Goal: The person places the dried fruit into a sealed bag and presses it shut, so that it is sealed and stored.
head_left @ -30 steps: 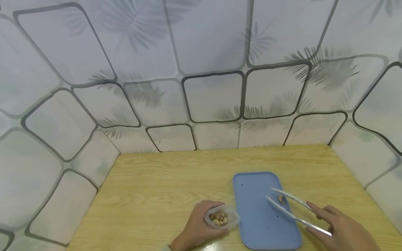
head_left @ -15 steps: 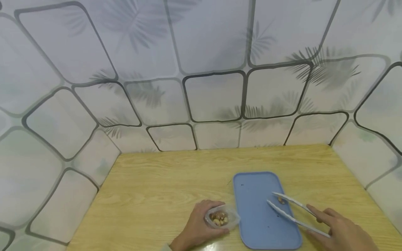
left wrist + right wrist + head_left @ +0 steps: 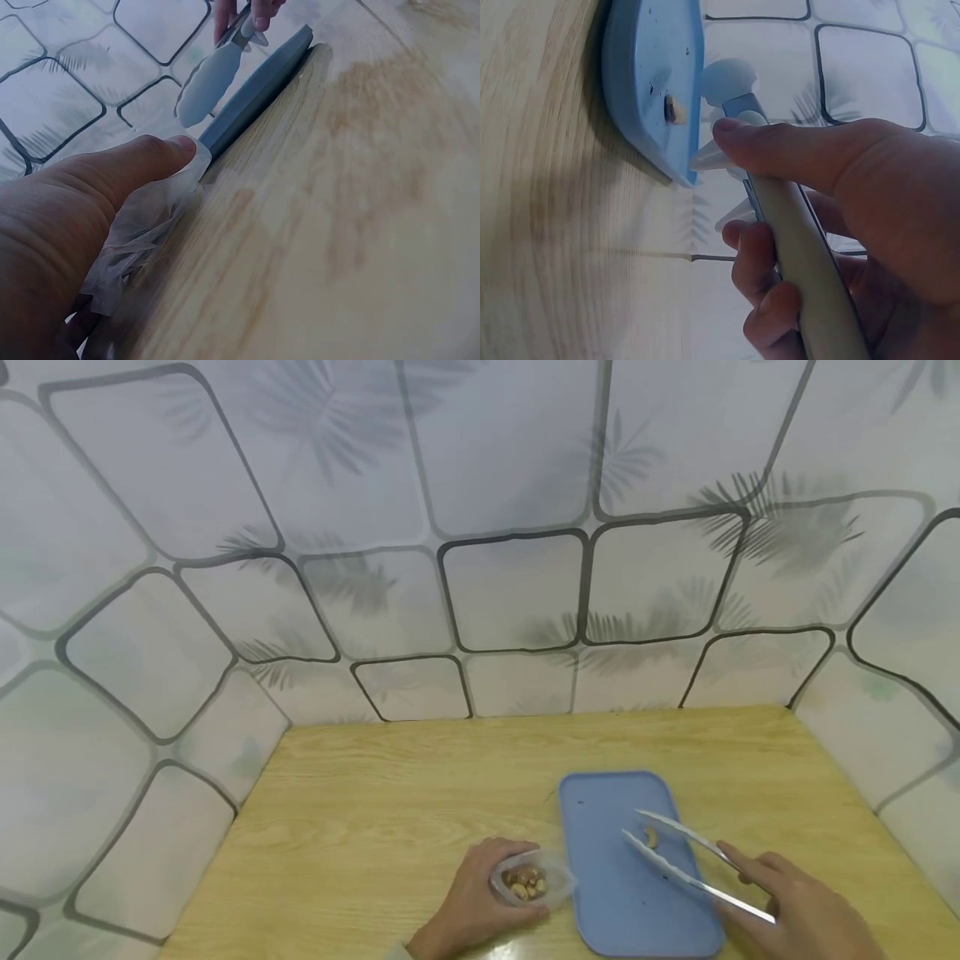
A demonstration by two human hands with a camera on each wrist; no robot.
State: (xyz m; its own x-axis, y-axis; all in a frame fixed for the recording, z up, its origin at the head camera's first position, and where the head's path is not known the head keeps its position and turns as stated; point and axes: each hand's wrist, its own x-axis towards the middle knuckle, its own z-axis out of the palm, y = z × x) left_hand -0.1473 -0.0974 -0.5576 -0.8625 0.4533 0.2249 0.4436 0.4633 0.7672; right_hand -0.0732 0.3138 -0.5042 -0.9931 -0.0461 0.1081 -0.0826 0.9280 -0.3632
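Note:
My left hand (image 3: 480, 893) holds a clear plastic bag (image 3: 557, 878) upright on the table, thumb and fingers around its opened mouth. Several nuts (image 3: 525, 885) sit inside it. With my right hand (image 3: 813, 910) I grip metal tongs (image 3: 678, 872) by their arms, which are spread apart over a blue tray (image 3: 615, 910). A small curved nut, like a cashew (image 3: 651, 837), appears between the tong tips in the head view. In the right wrist view that cashew (image 3: 675, 110) lies on the tray's surface, next to the tongs' white scalloped heads (image 3: 727, 81).
The wooden table (image 3: 360, 827) runs back to patterned wall panels (image 3: 517, 593) on three sides. A few dark crumbs (image 3: 664, 877) dot the tray. The bag's edge is right at the tray's left rim.
The tongs and my right hand have shifted a little left. The cashew has also moved left, away from the tray's right rim. My left hand and the bag stay in place.

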